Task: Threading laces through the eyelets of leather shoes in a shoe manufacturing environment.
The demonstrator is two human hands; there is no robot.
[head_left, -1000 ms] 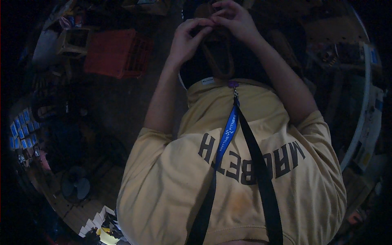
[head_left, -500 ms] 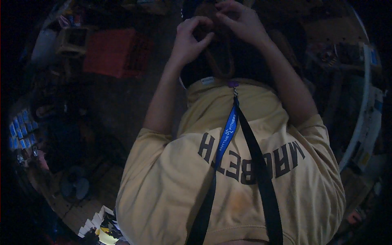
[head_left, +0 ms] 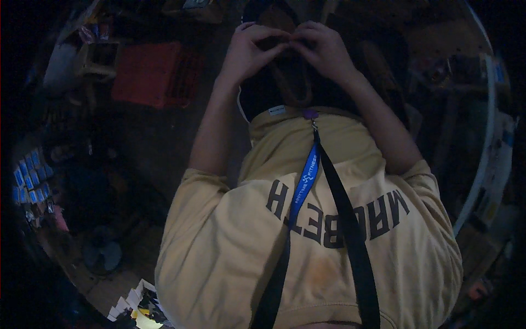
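A narrow brown band, smooth and leather-like as far as the dim light shows, bends into a long U-shaped loop (head_left: 298,102) against the dark cloth of the lap (head_left: 260,98), its rounded end toward the waist. Beyond the fingers shows a broader, rounded brown piece (head_left: 278,21) with a dull surface; whether it joins the loop cannot be made out. The loop lies just below both hands, between the wrists, its upper part running up under the fingers. The left hand (head_left: 246,52) and the right hand (head_left: 326,52) meet over it, fingers curved, thumbs and fingertips drawn together in a pinch; whether anything small is held between them cannot be told. Nearer the body, the soft, creased tan shirt (head_left: 208,247) bears dark lettering, and across it hangs a flat woven lanyard (head_left: 306,178), black with a blue stretch, ending in a metal clip (head_left: 315,125) beside a small purple piece (head_left: 310,114). To the left stands a boxy red crate (head_left: 145,74) with a slatted side.
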